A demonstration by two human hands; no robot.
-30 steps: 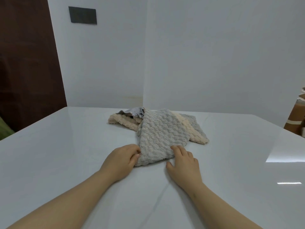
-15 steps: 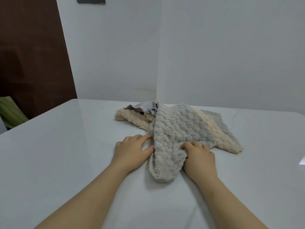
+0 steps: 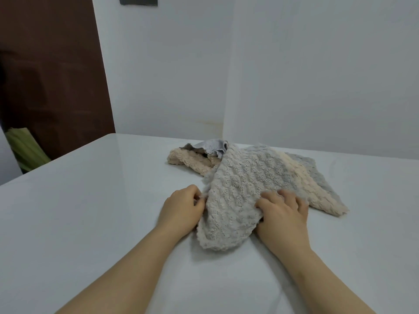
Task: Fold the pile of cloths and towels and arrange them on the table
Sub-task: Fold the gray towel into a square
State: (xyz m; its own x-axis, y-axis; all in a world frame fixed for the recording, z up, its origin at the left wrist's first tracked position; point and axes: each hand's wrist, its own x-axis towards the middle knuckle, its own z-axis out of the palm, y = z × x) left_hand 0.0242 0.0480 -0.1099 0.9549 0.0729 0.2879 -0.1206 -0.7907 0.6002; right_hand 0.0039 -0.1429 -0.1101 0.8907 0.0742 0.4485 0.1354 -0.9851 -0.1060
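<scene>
On the white table (image 3: pixel 90 200), at the centre of the frame, sits the pile (image 3: pixel 322 184) of cloths. Its top piece, a fleecy grey-and-beige towel (image 3: pixel 231 200), reaches down toward the lower middle. The left hand (image 3: pixel 183 207) pinches the towel's left edge with curled fingers. The right hand (image 3: pixel 283 209) grips its right edge, fingers bent over the top. The hands are apart, with the towel's near end between them. Behind, toward the upper middle, a beige towel (image 3: pixel 188 159) and a thin grey cloth (image 3: pixel 215 146) lie crumpled against it. Nothing looks folded yet, so the step in hand seems to be drawing this towel off the pile. Next it probably needs pulling clear and spreading flat before any fold, without dragging the others along.
</scene>
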